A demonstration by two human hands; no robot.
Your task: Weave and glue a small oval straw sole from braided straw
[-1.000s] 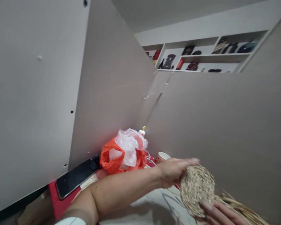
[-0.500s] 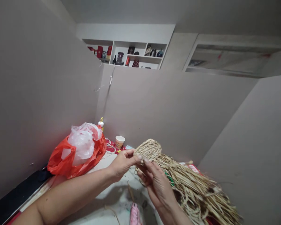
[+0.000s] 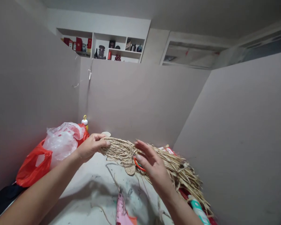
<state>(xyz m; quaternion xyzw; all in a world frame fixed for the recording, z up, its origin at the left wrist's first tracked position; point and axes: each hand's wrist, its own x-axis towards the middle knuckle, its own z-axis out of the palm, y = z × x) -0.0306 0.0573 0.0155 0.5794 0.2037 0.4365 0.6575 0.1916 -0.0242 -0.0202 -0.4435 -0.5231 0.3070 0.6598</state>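
Observation:
My left hand [image 3: 92, 147] pinches the left end of an oval piece of braided straw [image 3: 118, 150], thumb on top, and holds it above the table. At the piece's right end, my right hand [image 3: 152, 161] is open, thumb and fingers apart, with nothing visible in it. Below the oval piece shows a small round straw disc [image 3: 130, 169]; whether it is joined on, I cannot tell. A bundle of dry straw [image 3: 178, 167] lies behind and right of my right hand. On the table in front is a pink glue gun [image 3: 121, 207] with an orange trigger.
Red and white plastic bags [image 3: 61, 145] sit at the left, a yellow-and-white bottle [image 3: 84, 122] behind them. A paper cup [image 3: 106, 134] is partly hidden by the straw piece. A green-and-white tube [image 3: 198, 209] lies at right. Grey partitions [image 3: 131, 100] surround the white table [image 3: 84, 193].
The view has swung right. My right hand has let go of the straw piece and opened. The piece now shows its broad side, held at its left end by my left hand.

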